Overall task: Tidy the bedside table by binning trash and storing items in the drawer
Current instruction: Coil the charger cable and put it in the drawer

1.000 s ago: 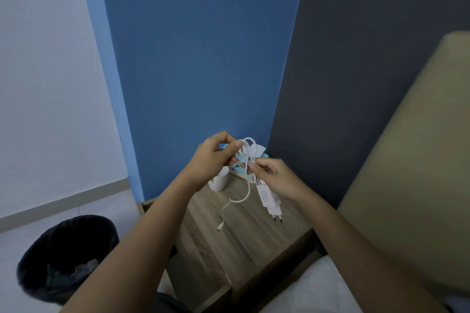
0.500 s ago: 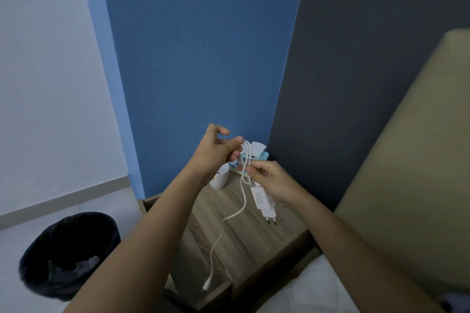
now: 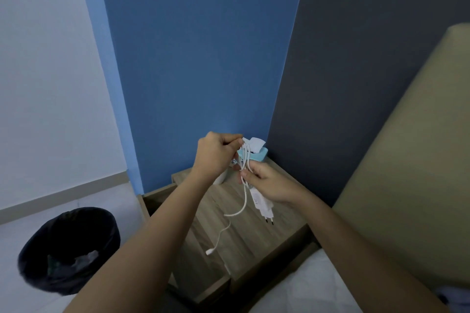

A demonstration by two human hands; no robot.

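Both hands hold a white charger above the wooden bedside table (image 3: 256, 244). My right hand (image 3: 267, 181) grips the plug block (image 3: 262, 204), whose two pins point down. My left hand (image 3: 216, 154) pinches the top of the looped white cable (image 3: 243, 201). The cable's loose end (image 3: 209, 251) dangles over the table's front. Behind the hands a light blue tissue box (image 3: 258, 157) stands at the table's back corner, with white tissue sticking up. A white cup (image 3: 220, 179) is mostly hidden behind my left wrist.
A black-lined bin (image 3: 68, 249) with some trash inside stands on the floor at the left. A beige headboard (image 3: 407, 173) and white bedding (image 3: 312, 284) fill the right. The table's drawer (image 3: 152, 201) is open on the left, beneath my left arm.
My left hand has gathered more cable into the loops. The dangling end, which hung below the table's front edge half a second ago, is now higher and shorter.
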